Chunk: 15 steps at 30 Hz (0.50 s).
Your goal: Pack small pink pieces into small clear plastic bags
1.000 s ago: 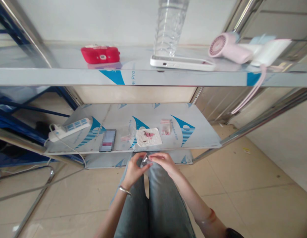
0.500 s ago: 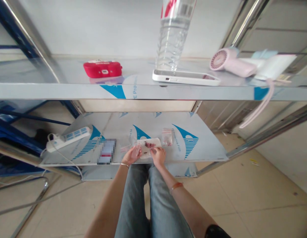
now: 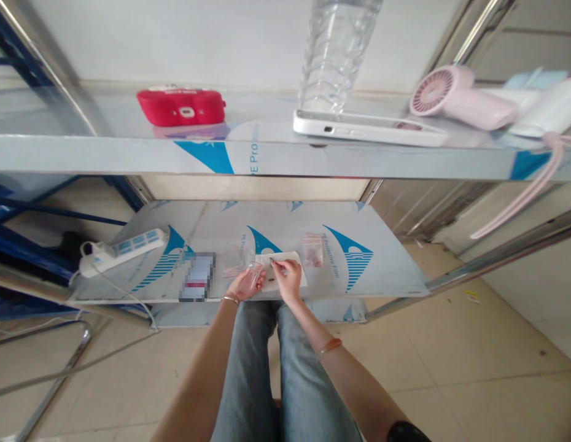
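My left hand (image 3: 240, 286) is closed around a small clear plastic bag (image 3: 255, 274), held at the left edge of a white tray (image 3: 269, 288). Over that tray my right hand (image 3: 289, 277) pinches, and a tiny dark bit shows at its fingertips, too small to name. A small dark piece (image 3: 271, 280) lies on the tray under the fingers; the dark red pieces there are mostly hidden by my right hand. To the tray's right lies a clear zip bag (image 3: 313, 252) with reddish contents. More clear bags (image 3: 233, 263) lie behind my left hand.
A phone (image 3: 198, 277) and a white power strip (image 3: 124, 250) with its cable are on the left of the lower shelf. The upper shelf (image 3: 129, 153) overhangs, carrying a red case (image 3: 182, 107), a water bottle (image 3: 338, 55), a white phone (image 3: 368, 127) and a pink fan (image 3: 460, 98).
My right hand has moved up and left across the tray, toward the bag, and now covers the dark red pieces. My left hand still holds the bag. The view has shifted slightly.
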Available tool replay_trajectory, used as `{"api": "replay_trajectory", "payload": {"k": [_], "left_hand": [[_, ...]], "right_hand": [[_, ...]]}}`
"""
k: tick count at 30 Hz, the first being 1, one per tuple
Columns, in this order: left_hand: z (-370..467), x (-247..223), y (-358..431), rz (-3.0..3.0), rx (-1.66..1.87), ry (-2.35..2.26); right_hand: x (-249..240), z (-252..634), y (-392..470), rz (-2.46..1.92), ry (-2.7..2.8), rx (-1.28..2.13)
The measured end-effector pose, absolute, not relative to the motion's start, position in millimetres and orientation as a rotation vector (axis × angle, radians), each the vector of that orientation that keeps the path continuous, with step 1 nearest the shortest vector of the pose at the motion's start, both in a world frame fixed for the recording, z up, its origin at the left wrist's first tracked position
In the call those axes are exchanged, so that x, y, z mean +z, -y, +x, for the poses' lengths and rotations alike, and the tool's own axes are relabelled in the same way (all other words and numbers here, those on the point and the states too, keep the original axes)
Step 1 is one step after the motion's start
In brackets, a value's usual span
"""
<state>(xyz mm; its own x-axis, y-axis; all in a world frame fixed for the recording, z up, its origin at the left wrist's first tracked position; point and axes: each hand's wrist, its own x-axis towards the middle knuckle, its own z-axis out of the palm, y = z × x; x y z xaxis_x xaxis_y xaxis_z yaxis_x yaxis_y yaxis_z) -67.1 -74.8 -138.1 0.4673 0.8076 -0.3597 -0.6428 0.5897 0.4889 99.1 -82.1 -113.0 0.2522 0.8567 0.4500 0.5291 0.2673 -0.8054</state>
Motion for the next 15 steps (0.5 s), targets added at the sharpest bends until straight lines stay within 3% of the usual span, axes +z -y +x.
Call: {"api": "replay_trajectory", "payload": {"k": [6,11,15], "left_hand": [[-66,-138,75,0.352,0.912,-0.652],[-67,-144,73,0.377,0.932,-0.642],[-67,-152,72,0.35,0.963,-0.636]], "right_hand": [[-80,78,74,-1.323,1.517,0.529],[-91,71,105,-1.386,1.308,0.583],[-115,49,148,-1.409,1.119,1.158]]}}
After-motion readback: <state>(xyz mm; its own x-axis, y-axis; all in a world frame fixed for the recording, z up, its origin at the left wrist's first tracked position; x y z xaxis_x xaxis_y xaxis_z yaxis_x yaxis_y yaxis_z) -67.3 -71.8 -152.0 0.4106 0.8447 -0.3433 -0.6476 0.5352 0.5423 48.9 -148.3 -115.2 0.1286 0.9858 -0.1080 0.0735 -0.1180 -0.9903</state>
